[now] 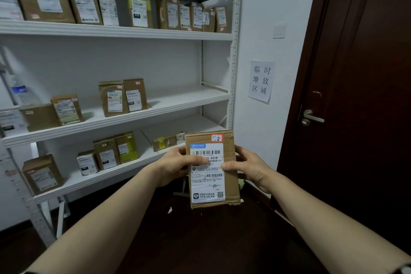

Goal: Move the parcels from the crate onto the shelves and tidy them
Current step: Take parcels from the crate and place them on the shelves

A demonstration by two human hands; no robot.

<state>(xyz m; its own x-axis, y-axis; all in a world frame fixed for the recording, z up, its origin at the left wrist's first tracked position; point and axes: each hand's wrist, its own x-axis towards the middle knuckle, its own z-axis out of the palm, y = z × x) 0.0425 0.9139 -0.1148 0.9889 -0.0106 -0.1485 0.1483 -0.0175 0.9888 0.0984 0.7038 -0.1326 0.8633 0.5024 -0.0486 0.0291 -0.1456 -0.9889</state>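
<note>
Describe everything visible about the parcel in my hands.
The parcel is an upright brown cardboard box held in front of the shelves. A white label with barcodes covers its front; a red-edged handwritten sticker sits top right. The left hand and right hand grip its sides, thumbs across its front.

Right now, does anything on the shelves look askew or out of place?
One box on the bottom shelf lies flat while its neighbours stand upright. A water bottle stands among parcels at the far left.

brown parcel (213, 169) upright between left hand (172, 165) and right hand (250, 165), before white shelves (115, 32)
</note>
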